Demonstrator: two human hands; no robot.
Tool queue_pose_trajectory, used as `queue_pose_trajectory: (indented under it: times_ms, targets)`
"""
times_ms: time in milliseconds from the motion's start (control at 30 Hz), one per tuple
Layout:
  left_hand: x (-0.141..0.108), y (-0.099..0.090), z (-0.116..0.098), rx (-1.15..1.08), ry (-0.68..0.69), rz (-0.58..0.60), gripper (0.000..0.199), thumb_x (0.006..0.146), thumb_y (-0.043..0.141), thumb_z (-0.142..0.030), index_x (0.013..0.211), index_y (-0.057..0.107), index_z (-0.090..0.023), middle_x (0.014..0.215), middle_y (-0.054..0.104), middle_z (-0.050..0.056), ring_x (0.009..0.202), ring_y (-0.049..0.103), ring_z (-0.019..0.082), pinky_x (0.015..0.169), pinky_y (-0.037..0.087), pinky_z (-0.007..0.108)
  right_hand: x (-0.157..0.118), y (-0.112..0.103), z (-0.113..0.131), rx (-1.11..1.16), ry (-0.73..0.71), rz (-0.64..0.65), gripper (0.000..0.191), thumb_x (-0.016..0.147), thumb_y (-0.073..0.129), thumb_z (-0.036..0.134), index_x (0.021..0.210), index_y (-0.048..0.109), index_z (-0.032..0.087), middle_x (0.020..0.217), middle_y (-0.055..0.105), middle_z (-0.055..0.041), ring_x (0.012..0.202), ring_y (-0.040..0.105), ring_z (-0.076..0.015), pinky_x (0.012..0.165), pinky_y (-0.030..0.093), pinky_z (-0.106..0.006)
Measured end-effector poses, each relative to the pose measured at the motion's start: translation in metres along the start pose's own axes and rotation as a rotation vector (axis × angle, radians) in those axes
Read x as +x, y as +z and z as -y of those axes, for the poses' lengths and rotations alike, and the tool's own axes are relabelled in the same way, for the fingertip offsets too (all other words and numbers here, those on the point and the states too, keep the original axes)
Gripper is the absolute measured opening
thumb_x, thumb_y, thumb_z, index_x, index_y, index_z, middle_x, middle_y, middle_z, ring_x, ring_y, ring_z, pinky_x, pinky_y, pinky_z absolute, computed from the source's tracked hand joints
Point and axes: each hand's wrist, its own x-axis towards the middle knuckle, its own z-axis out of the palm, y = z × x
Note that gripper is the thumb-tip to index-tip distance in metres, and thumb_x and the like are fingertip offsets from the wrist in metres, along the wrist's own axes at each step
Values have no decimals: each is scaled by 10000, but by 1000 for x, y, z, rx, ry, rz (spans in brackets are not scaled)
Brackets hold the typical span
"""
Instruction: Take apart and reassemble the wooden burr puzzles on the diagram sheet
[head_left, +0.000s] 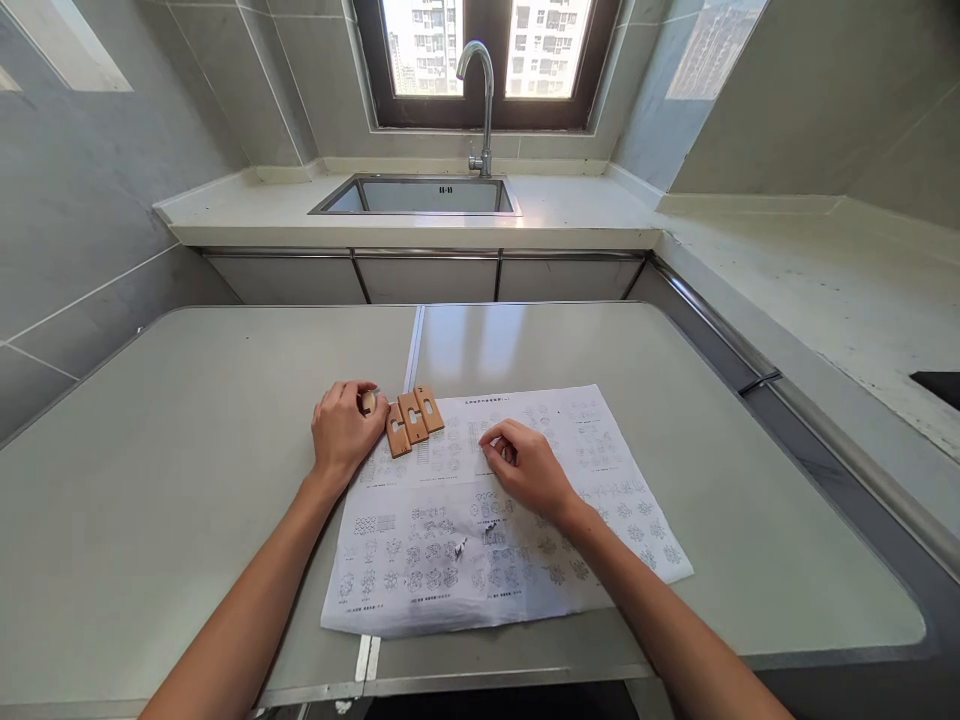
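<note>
A large white sheet (525, 590) printed with small line drawings lies on the table, its front edge creased. Three flat wooden pieces with cut-out slots (429, 409) rest side by side near its upper left corner. My left hand (346, 425) is beside them at the sheet's left edge, its fingers curled round a small pale round object (368, 402). Over the sheet's upper middle, my right hand (525, 463) has its fingers bent and pressed together; whatever they hold, if anything, is hidden. Small dark scraps (460, 547) lie on the lower middle of the sheet.
The pale folding table (172, 450) has a seam down its middle. Beyond it stands a counter (577, 200) with a sink (420, 198) and a tall faucet (487, 100) under a window. Another counter (847, 290) runs along the right, and a tiled wall is on the left.
</note>
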Motion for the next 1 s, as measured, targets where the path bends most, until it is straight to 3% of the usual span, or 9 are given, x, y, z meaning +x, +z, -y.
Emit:
queue_pose_trajectory:
  times_ms: [400,700,1000]
  targets:
    - [4,2,9,-10,-31,11,246,893,584,-379,1013,715,-207,1092,733,110,1111,642,327,1025,476,471,1,1,-3,0,-12,-7,129,959,585,159,902,679,226,883,687,-11,688,587,-153,658,475,-304]
    - [2,2,22,-103,-111,11,270,788,632,-302,1000,765,-202,1049,732,101,1068,634,321,1022,483,453,1,1,-4,17,-6,6,129,956,574,165,915,679,230,906,700,-19,703,600,-158,664,495,-306]
    - [-6,-6,23,-284,-186,-103,307,701,684,-294,976,779,-194,1120,716,89,981,680,271,983,532,406,2,1,-6,29,-3,-1,129,931,577,154,894,678,227,869,678,-8,702,582,-160,697,482,-317]
